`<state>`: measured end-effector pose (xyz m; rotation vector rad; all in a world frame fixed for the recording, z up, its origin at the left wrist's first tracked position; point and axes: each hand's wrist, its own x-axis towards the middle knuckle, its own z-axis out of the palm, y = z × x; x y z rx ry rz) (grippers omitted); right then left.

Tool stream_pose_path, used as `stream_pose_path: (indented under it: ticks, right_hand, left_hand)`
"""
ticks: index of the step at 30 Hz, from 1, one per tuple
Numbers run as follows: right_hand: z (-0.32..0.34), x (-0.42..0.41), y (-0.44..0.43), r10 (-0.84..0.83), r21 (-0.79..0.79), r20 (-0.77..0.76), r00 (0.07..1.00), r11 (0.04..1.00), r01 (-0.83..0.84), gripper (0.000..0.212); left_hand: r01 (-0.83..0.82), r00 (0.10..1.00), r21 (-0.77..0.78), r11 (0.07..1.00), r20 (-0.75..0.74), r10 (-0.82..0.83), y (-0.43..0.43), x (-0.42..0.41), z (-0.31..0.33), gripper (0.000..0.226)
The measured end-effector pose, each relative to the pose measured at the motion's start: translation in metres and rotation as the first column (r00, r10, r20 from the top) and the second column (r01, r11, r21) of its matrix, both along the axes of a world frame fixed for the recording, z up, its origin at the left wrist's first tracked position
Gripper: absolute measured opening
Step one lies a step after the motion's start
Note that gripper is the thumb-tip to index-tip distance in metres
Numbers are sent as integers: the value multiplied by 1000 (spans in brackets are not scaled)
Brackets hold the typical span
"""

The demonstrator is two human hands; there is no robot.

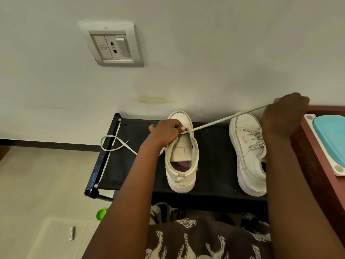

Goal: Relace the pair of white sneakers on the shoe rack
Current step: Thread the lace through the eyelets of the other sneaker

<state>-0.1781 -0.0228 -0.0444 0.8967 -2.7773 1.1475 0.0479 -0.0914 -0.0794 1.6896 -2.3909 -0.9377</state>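
- Wall [205,53]: pale and stained, spanning 9 through 12 to 3 o'clock. The shoe rack's back edge stands against it.
- Floor [46,174]: beige tiles from 7 to 9 o'clock, giving open room beyond the rack's left rail.
- Shoe rack [214,161]: black fabric shelf, from centre to 4 o'clock. Bare fabric lies between the sneakers and at the left end.
- Cabinet [313,156]: red-brown, at 3 to 4 o'clock, just beside the rack's right end. It carries a white-and-teal tray [330,139].
- Unlaced sneaker [183,146]: white, mid-rack, toe to the wall, heel near the front edge.
- Laced sneaker [248,156]: at its 3 o'clock, apart from it and close to the cabinet.
- Right hand [285,113]: raised at 2 o'clock, fist closed on the lace.
- Left hand [166,132]: fingers curled on the unlaced sneaker's front eyelets.
- Lace [224,119]: taut between the hands. A loose end loops over the left rail at 9 o'clock.
- Socket plate [112,45]: on the wall at 11 o'clock.
- Green lid [100,214] and white tube [71,233]: on the floor at 7 o'clock.
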Motion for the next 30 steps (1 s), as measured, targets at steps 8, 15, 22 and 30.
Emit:
stream_pose_path:
  ticks: [8,15,22,30]
  right_hand:
    - [-1,68,-23,588,354,-52,807,767,-535,18]
    - [-23,96,-22,666,422,205,717,601,-679,16]
    - [-16,63,-16,448,612,-113,887,734,-293,31]
    - [-12,35,-8,243,537,-171,955,835,-117,24]
  left_hand:
    - [-8,1000,4,1000,-27,8,-2,0,-2,23]
    - [0,992,49,999,-123,6,-6,3,-8,31]
    - [21,996,45,999,-93,-17,-9,6,-9,28]
    - [85,991,74,994,-112,-77,-13,13,-11,22]
